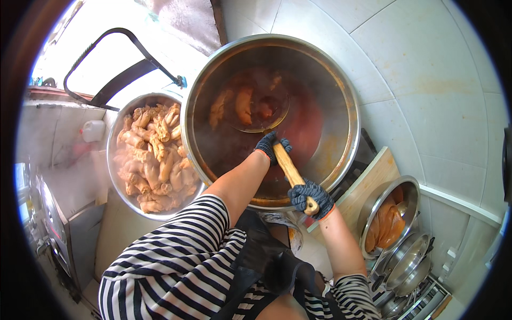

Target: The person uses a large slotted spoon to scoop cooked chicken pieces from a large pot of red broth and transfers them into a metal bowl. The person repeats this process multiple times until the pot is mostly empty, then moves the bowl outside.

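Observation:
Both my hands wear dark grey knit gloves and grip the wooden handle (pixel 288 164) of a large strainer or ladle. My left hand (pixel 267 147) is near its round head (pixel 256 130); my right hand (pixel 313 199) is wrapped around the lower end. The head lies partly sunk in reddish-brown broth (pixel 308 132) inside a big steel stockpot (pixel 340 160). Pale pieces of meat (pixel 244 106), apparently pig's trotters, show at and around the head. Steam blurs the broth, and what lies deeper is hidden.
Left of the pot, a steel basin (pixel 110 160) is heaped with pig's trotters (pixel 154 160). A dark curved frame (pixel 128 76) stands behind it. On the right are a wooden board (pixel 380 166), a steel bowl (pixel 414 196) of orange-brown food pieces (pixel 386 228), and several pans (pixel 410 256). Tiled wall (pixel 432 100) borders the pot.

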`<state>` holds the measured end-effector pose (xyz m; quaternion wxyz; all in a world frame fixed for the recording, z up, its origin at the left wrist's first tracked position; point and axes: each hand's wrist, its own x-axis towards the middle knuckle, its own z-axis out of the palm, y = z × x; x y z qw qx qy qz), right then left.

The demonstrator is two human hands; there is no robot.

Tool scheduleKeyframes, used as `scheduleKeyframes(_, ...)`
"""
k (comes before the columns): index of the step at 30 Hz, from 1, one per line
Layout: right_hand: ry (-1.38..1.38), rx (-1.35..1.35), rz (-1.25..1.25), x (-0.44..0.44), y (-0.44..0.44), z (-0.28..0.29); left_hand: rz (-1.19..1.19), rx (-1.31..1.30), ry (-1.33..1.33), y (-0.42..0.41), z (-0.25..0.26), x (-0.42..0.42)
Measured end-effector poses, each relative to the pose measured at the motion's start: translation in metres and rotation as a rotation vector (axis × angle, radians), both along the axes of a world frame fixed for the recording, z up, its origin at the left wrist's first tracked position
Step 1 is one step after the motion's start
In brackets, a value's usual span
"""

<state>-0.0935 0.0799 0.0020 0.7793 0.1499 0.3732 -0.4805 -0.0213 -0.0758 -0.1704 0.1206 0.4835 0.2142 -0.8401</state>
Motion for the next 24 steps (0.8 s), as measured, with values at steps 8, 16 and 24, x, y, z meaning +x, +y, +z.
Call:
scheduleKeyframes(8, 0.179, 0.031, 0.064, 0.008, 0.009, 0.013, -0.215, -0.158, -0.102, 0.008, 0.01, -0.022)
scheduleKeyframes(16, 0.194, 0.063, 0.057, 0.012, 0.022, 0.035, -0.257, -0.122, -0.12, 0.018, 0.029, -0.026)
scheduleKeyframes(24, 0.063, -0.051, -0.039, 0.034, 0.033, 0.018, -0.318, -0.197, -0.197, 0.016, 0.029, -0.003)
